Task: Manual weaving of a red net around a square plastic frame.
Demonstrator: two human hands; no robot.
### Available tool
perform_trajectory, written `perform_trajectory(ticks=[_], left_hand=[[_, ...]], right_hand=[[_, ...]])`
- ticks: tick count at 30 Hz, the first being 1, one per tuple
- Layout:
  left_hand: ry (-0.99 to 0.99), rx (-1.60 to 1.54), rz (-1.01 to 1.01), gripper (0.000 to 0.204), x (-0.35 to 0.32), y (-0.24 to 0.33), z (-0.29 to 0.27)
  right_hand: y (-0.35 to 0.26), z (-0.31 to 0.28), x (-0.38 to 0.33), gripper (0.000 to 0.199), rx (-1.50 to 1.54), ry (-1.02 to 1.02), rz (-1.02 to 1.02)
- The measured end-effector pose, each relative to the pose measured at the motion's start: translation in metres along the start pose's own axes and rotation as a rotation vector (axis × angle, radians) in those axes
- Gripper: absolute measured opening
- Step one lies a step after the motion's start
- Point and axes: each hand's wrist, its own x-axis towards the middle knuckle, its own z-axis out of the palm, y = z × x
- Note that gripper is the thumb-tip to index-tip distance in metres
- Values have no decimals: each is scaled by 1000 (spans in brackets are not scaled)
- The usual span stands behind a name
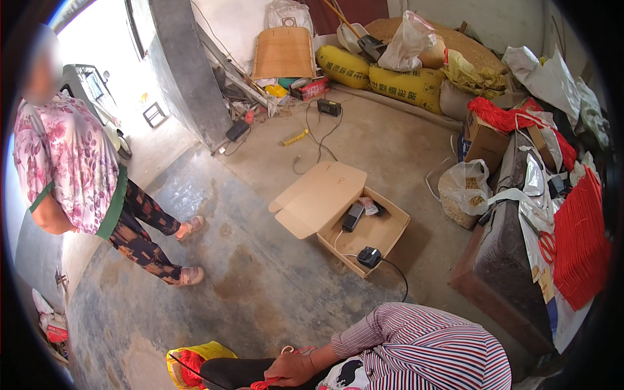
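Observation:
At the lower edge my right hand [294,369] comes in on a striped sleeve, closed around something red, like cord or yarn [263,383]. It rests above my dark trouser leg [224,372]. A pale loop and a pinkish strand [289,350] show beside its wrist. To its left lies a yellow bag [220,350] with red stringy material [190,368] inside. One thin dark rod [195,372] slants across the bag toward the lower edge; what holds its lower end is cut off. My left hand is out of the picture.
An open cardboard box [396,224] on the floor holds black devices, with a cable trailing out. Left stands a person [71,162] in a floral top. A dark sofa-like piece [507,273] at right bears red woven material [582,240] and scissors [546,247]. Yellow sacks [406,88] line the back.

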Motion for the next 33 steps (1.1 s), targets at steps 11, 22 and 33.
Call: perform_trajectory(ticks=[11, 22, 33], left_hand=[[-29, -53, 15, 51, 4, -7, -11], [-46, 32, 36, 55, 3, -3, -9], [-158, 18, -96, 53, 7, -1, -21]], right_hand=[[10, 10, -7, 14, 15, -59, 9], [10, 9, -5, 16, 67, -45, 44], [-6, -1, 4, 30, -22, -4, 14]])
